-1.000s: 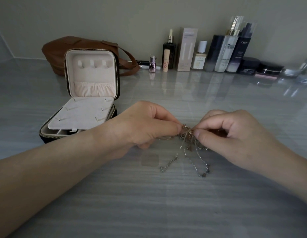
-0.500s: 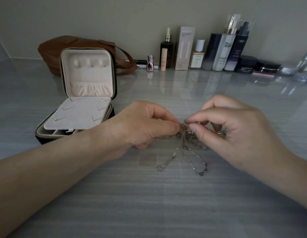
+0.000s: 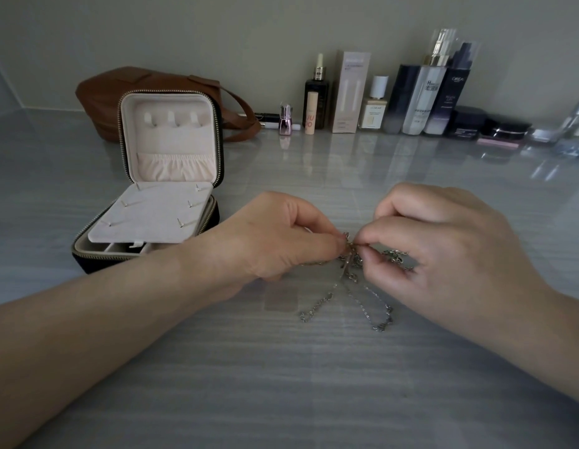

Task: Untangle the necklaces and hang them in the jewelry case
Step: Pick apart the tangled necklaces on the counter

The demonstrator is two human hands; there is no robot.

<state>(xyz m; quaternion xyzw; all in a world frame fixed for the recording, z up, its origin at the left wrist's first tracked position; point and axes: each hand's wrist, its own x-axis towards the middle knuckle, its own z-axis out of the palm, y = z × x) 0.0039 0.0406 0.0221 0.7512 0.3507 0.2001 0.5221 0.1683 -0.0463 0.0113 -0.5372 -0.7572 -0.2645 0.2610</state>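
Observed at centre frame: the necklaces [image 3: 349, 273] form one knotted cluster, raised slightly off the worktop [image 3: 281, 367], with loose chain ends trailing down onto the surface at lower centre.

Left hand [image 3: 281, 238]: the grip is a narrow thumb-and-finger pinch on the left side of the knot. In my judgement it serves as the anchor.

Right hand [image 3: 443, 241]: the grip is likewise a narrow pinch, meeting the left at the knot. Further chain passes under its curled fingers towards the right. This appears to be the working hand, picking a strand free.

The two pinches sit almost touching, probably so that only a short length of chain is under tension at once. The hanging ends likely help show which strand belongs to which necklace.

Jewelry case [image 3: 174, 140]: left of centre, well apart from the knot, with its lid propped upright. The three hooks [image 3: 170, 119] in the lid carry nothing, and the gathered pocket [image 3: 176, 165] lies below them. The lid faces the person, so the hooks are within reach once a chain is freed.

Assessment: untangling is in hand and no necklace has been hung.

Also present: a brown bag [image 3: 119, 89] behind the case and cosmetic bottles [image 3: 411, 98] along the wall at upper right.
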